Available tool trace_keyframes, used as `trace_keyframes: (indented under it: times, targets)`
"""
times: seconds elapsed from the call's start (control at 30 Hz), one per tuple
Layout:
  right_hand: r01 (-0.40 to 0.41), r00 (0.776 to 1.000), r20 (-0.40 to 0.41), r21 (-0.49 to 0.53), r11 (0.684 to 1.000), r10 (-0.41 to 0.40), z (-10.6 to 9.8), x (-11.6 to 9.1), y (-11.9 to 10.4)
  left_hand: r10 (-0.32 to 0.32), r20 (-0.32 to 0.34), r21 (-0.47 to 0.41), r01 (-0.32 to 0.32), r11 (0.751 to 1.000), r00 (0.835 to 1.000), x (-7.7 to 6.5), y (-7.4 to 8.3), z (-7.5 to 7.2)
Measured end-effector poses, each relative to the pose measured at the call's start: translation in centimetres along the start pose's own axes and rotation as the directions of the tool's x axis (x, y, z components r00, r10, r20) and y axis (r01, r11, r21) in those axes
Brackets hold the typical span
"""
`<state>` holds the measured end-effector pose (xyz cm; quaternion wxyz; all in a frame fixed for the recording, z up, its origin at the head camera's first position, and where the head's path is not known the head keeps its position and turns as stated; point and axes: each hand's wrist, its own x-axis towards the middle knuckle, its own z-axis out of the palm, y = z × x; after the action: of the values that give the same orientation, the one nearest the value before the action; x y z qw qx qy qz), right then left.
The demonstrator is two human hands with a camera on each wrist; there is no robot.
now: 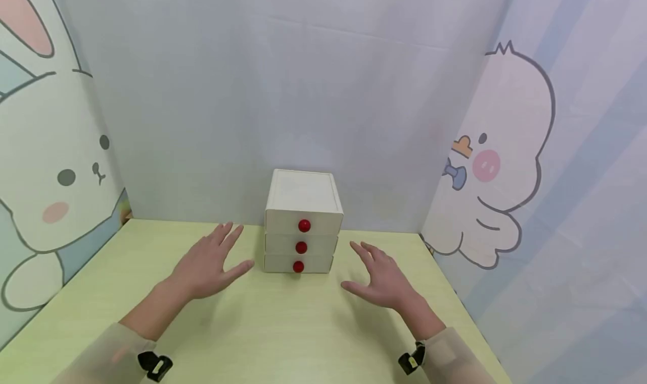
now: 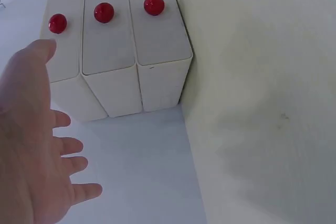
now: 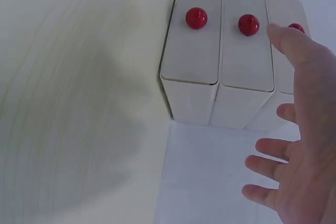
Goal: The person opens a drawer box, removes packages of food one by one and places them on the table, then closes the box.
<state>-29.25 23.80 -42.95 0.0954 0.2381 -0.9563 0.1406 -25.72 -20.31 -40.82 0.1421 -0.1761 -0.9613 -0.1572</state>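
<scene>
A small white chest of drawers [image 1: 304, 192] stands at the far side of the table, its three drawers stacked and pushed in. Each drawer front carries a round red knob [image 1: 304, 225]. To the left of the chest hovers my left hand [image 1: 204, 266], fingers spread and holding nothing. On the other side, my right hand [image 1: 382, 277] is raised over the table with its fingers extended, also holding nothing. Both wrist views show the drawer fronts sideways, with the left thumb [image 2: 44, 50] and right thumb [image 3: 286, 40] overlapping them.
The pale yellow-green table [image 1: 283, 328] reaches back to a hanging light curtain [image 1: 263, 103]. A cartoon rabbit [image 1: 60, 148] is printed on the left cloth and a cartoon chick [image 1: 505, 148] on the right one. Black straps with small buckles [image 1: 155, 366] circle both sleeves.
</scene>
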Motion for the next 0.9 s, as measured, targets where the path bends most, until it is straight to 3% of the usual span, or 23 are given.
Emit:
trace_keyframes:
  times: [0.13,0.27,0.43,0.67,0.9]
  targets:
    - [0.061,0.993,-0.100,0.026,0.998,-0.058,-0.1,0.4,-0.9,0.002,-0.001,-0.040,-0.002,0.999,1.000,2.0,0.5,-1.2]
    - [0.099,0.984,-0.152,0.053,0.994,-0.090,-0.4,1.2,-2.4,-0.012,0.033,-0.076,0.014,0.997,0.999,4.5,1.2,-2.4]
    - [0.103,0.988,-0.130,0.131,0.986,-0.086,-0.7,2.5,-4.4,-0.001,0.052,-0.106,0.007,0.994,0.999,7.7,2.2,-3.4]
    - [0.116,0.990,-0.110,0.221,0.968,-0.094,-0.7,4.0,-5.7,0.014,0.088,-0.155,0.000,0.988,0.996,11.4,3.7,-3.5]
    - [0.108,0.993,-0.086,0.338,0.935,-0.084,-1.1,5.6,-6.7,-0.007,0.143,-0.178,0.033,0.984,0.990,14.2,4.9,-3.9]
